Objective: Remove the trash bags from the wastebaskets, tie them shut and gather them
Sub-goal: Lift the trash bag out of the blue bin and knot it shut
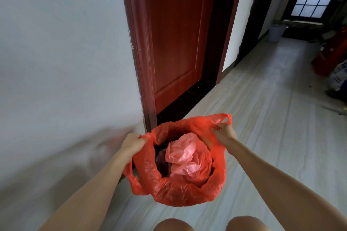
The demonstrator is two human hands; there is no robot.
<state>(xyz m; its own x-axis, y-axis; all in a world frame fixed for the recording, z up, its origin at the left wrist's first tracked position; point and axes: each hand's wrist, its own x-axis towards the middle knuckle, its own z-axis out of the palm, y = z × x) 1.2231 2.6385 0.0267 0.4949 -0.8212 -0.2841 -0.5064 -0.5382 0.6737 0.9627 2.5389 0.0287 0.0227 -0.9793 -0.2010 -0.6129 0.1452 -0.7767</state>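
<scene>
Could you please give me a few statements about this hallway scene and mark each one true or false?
1. Both hands hold the red bag by its top edge. True: the left hand and right hand each have a grip on it.
2. The bag is already tied shut. False: its mouth is wide open.
3. Crumpled pink plastic lies inside the bag. True.
4. The door beside the bag is white. False: it is dark red.
5. A pale bucket stands far down the hallway. True.
</scene>
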